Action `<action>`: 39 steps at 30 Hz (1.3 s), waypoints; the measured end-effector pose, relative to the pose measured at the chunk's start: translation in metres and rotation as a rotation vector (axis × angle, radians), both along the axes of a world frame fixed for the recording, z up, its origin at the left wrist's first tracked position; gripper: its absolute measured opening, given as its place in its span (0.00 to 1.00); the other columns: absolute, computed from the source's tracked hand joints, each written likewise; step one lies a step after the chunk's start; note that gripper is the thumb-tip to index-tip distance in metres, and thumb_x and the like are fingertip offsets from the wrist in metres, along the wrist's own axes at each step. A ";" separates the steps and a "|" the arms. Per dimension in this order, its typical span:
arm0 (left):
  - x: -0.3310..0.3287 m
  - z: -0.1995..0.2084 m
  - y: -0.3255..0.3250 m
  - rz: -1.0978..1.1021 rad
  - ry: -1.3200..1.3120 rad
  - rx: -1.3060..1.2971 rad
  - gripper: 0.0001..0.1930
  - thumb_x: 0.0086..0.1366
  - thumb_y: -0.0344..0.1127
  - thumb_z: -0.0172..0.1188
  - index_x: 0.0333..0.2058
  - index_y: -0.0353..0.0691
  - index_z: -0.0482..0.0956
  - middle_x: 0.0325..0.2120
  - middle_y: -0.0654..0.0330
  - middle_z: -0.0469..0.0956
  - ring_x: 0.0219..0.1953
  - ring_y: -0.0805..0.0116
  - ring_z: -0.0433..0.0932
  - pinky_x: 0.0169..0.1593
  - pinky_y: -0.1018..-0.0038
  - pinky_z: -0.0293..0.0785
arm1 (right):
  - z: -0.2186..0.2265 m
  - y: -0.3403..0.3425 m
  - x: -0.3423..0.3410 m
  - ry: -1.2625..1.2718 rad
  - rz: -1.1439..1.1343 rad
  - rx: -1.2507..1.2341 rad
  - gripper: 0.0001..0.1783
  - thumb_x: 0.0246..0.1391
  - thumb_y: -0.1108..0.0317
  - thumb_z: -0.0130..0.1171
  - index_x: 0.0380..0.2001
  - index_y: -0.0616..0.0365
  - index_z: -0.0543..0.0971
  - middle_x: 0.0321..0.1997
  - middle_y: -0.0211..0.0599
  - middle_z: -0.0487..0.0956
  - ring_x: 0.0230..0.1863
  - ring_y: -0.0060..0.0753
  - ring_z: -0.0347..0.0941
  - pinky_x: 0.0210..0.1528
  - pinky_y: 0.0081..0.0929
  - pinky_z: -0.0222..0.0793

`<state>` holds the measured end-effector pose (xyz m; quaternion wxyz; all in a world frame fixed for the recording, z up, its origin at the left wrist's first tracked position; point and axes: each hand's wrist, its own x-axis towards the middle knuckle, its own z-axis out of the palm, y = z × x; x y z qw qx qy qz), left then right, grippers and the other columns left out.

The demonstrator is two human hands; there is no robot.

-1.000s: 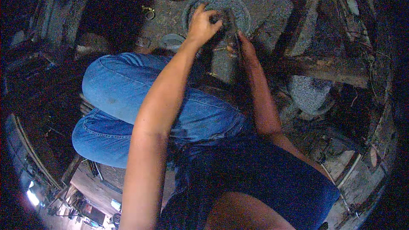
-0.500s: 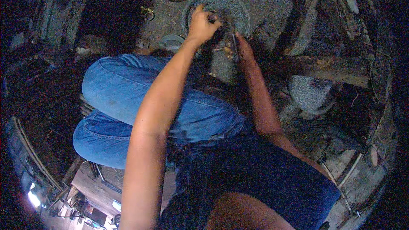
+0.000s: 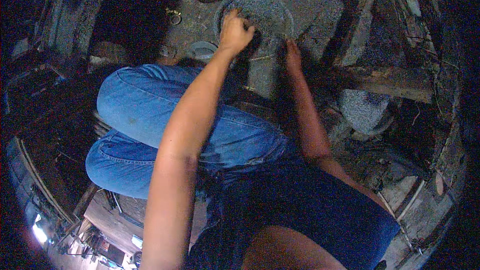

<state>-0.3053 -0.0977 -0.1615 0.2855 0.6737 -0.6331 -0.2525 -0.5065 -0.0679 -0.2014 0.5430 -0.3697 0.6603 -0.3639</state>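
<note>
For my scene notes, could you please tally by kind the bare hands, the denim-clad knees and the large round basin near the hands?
Bare hands: 2 (left hand, right hand)
Denim-clad knees: 2 (upper knee, lower knee)
Large round basin: 1
Total: 5

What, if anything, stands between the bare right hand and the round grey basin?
Nothing visible: the bare right hand is close by the lower right rim of the round grey basin. The bare left hand is over the basin's left part, not between them. The dim picture leaves contact unclear.
</note>
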 end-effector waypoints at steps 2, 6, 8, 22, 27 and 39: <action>-0.001 0.001 0.003 -0.030 -0.056 0.040 0.16 0.44 0.37 0.61 0.33 0.37 0.78 0.52 0.42 0.59 0.54 0.48 0.58 0.57 0.65 0.54 | -0.006 0.006 0.001 0.320 0.028 -0.263 0.27 0.53 0.51 0.44 0.47 0.61 0.65 0.41 0.46 0.72 0.39 0.41 0.70 0.40 0.36 0.65; -0.002 0.005 0.007 -0.024 -0.029 0.004 0.18 0.44 0.37 0.62 0.36 0.37 0.77 0.52 0.44 0.59 0.54 0.47 0.57 0.58 0.65 0.53 | -0.008 0.026 0.006 0.784 0.252 -0.279 0.26 0.54 0.55 0.43 0.51 0.61 0.64 0.42 0.52 0.72 0.40 0.49 0.70 0.41 0.39 0.64; -0.002 0.006 0.008 -0.069 -0.088 0.051 0.18 0.46 0.37 0.61 0.37 0.38 0.76 0.52 0.45 0.59 0.55 0.48 0.56 0.58 0.64 0.53 | -0.008 0.035 0.006 0.918 0.440 -0.030 0.23 0.55 0.59 0.43 0.51 0.59 0.65 0.39 0.55 0.73 0.38 0.53 0.71 0.41 0.40 0.65; 0.006 0.073 -0.015 -0.085 -0.210 -0.063 0.14 0.47 0.36 0.58 0.33 0.37 0.77 0.51 0.47 0.60 0.56 0.49 0.55 0.57 0.62 0.55 | 0.021 -0.017 0.017 0.318 0.158 -0.253 0.25 0.57 0.57 0.38 0.48 0.69 0.65 0.49 0.51 0.68 0.51 0.50 0.62 0.54 0.32 0.54; 0.048 0.143 -0.044 0.010 -0.184 -0.337 0.20 0.44 0.38 0.62 0.36 0.32 0.75 0.46 0.41 0.65 0.52 0.49 0.61 0.55 0.64 0.58 | 0.081 -0.059 0.047 -0.026 0.066 -0.322 0.22 0.56 0.53 0.38 0.34 0.64 0.71 0.31 0.39 0.73 0.33 0.39 0.69 0.37 0.32 0.64; 0.255 0.223 0.058 0.483 -0.093 -0.606 0.17 0.49 0.40 0.58 0.33 0.33 0.75 0.35 0.47 0.74 0.41 0.53 0.72 0.46 0.67 0.66 | 0.277 -0.083 0.181 -0.346 0.578 -0.408 0.18 0.55 0.60 0.44 0.46 0.58 0.67 0.31 0.28 0.71 0.30 0.19 0.66 0.31 0.17 0.62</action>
